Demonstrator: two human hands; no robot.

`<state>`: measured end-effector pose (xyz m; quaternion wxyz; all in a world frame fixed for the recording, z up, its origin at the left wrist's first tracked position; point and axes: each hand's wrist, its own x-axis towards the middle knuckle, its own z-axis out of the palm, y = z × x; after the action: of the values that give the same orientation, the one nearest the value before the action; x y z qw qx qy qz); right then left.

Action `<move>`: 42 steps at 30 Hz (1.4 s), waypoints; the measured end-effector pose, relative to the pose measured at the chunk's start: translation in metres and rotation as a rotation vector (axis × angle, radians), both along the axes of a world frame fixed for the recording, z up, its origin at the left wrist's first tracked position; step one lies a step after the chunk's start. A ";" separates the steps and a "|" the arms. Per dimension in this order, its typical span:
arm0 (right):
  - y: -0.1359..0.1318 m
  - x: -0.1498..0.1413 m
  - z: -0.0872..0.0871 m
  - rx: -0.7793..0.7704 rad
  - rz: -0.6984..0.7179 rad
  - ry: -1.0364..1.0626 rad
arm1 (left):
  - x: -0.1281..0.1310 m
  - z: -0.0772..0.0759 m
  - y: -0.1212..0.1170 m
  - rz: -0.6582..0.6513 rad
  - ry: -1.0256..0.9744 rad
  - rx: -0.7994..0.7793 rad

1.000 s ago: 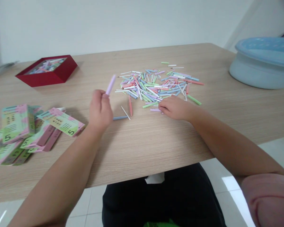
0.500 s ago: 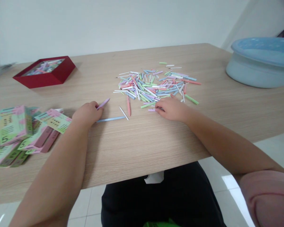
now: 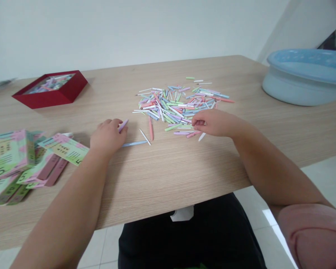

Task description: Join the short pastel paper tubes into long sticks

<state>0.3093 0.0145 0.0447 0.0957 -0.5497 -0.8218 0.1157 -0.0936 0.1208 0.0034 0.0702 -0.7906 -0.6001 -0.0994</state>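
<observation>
My left hand (image 3: 108, 137) is closed around a purple pen (image 3: 123, 126), whose tip points up and to the right. Beside that hand lie a blue pen (image 3: 134, 143), a thin white stick (image 3: 145, 136) and a coral pen (image 3: 151, 128). My right hand (image 3: 214, 122) hovers over or rests on the near right edge of a pile of pastel pens and parts (image 3: 168, 106). Its fingers are curled together, and what they hold, if anything, is hidden. Just below them lie a purple pen piece (image 3: 182, 133) and a coral piece (image 3: 194, 134).
Left of my left arm is a heap of pink and green printed boxes (image 3: 15, 155). A red box (image 3: 52, 101) filled with similar pens stands at the back left. The blue tub (image 3: 299, 87) occupies the right side of the table (image 3: 162, 175).
My right hand has shifted to the right along the pile's near edge. Coral and white pieces now show beneath it. My left hand has moved slightly right, still with the purple pen.
</observation>
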 end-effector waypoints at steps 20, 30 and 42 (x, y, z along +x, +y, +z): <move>-0.017 -0.059 -0.022 0.182 0.277 0.139 | 0.064 0.008 -0.077 -0.607 -0.407 -0.175; -0.023 -0.075 -0.032 0.050 0.224 0.425 | 0.079 -0.002 -0.078 -0.727 -0.514 -0.405; -0.024 -0.075 -0.029 -0.061 0.273 0.525 | 0.079 -0.003 -0.084 -0.740 -0.530 -0.494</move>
<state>0.2347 -0.0095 0.0161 0.2718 -0.3878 -0.8315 0.2904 -0.0149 0.0370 0.0004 -0.3130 -0.8905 -0.2832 -0.1697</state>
